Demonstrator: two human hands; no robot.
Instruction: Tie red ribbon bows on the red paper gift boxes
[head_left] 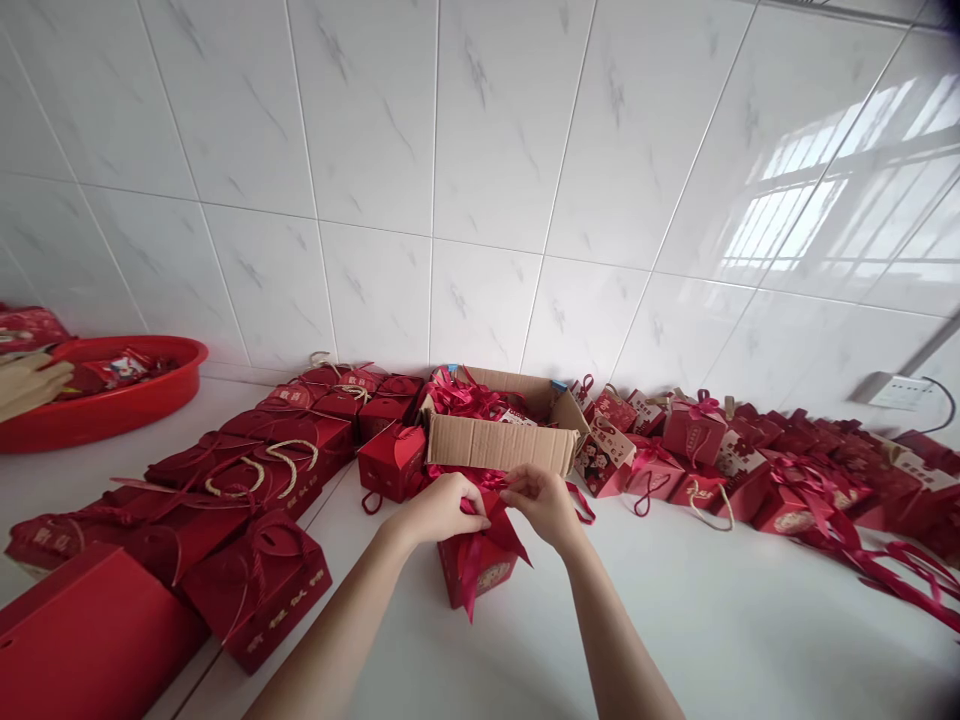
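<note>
Left hand (442, 510) and right hand (544, 508) bare, slim, with slender fingers (475, 521). Directly behind hands, wrists (409, 537) bare, narrow, smooth in outline. Further back, left forearm (341, 625) and right forearm (611, 620) also bare, lean, widen gradually away from hands. Finer finger detail too small to tell.

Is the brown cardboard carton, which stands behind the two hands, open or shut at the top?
Open: red ribbons show inside the carton, above its front wall.
</note>
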